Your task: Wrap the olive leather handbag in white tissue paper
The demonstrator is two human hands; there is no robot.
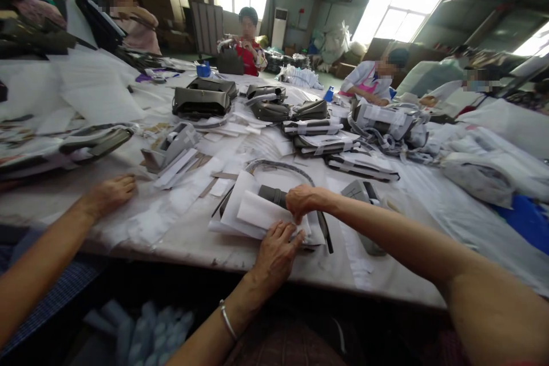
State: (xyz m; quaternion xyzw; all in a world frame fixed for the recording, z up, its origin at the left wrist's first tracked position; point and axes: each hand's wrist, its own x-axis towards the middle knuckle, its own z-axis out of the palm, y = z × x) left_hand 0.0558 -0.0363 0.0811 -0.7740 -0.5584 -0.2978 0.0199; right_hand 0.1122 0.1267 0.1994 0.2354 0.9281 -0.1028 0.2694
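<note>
A dark grey handbag (271,195) lies at the table's front edge, partly covered by white foam sheets (261,213). Its handle (283,166) arches out behind it. My left hand (277,251), with a bracelet on the wrist, rests on the sheets with fingers extended and thumb apart. Just above it, my right hand (306,200) is closed, its fingertips pointing down at the sheets by the bag's grey strap. What it pinches is hidden by the fingers.
Another person's hand (111,194) lies on the table to my left. Wrapped bags (323,143) are stacked beyond, with dark handbags (201,100) farther back. A grey stuffed piece (364,194) sits under my right forearm. Several co-workers (249,48) are around the table.
</note>
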